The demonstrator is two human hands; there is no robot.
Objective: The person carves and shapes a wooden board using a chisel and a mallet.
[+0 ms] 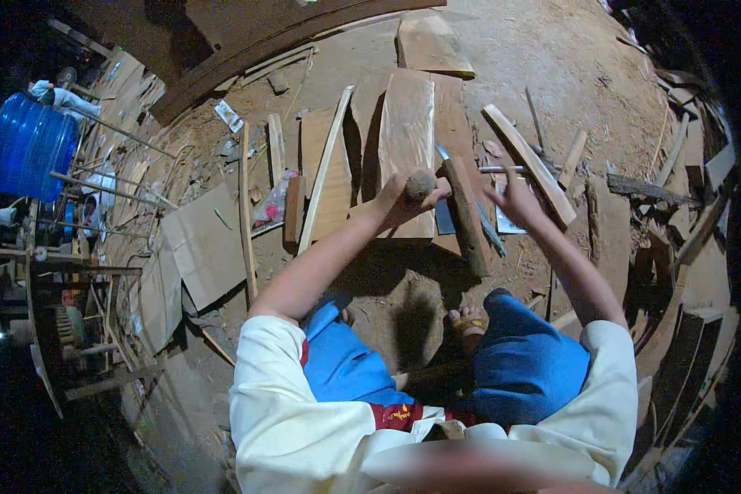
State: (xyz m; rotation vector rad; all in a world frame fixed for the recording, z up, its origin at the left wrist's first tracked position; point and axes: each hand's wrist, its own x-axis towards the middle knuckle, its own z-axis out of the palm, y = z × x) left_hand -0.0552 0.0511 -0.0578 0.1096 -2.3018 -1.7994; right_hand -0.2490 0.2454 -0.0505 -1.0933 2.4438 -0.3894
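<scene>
My left hand (393, 202) grips a round wooden piece (420, 184), seen end-on over a pale rough board (406, 115) that lies on wider planks. My right hand (517, 202) is open, fingers apart, just right of a long brown wooden piece (471, 239) and near a thin metal rod (494, 170). A shiny blade-like strip (442, 152), a dark flat rectangle (445, 218) and a thin blue strip (497, 242) lie around the brown piece; their exact kinds are unclear. A pale narrow slat (535, 165) lies slanted beside my right hand.
Loose slats and offcuts (683, 206) cover the ground around me. Cardboard sheets (202, 247) lie at left, below a blue water jug (29, 144) among sticks. A brown panel (247, 33) spans the upper left, and another board (432, 45) lies farther forward.
</scene>
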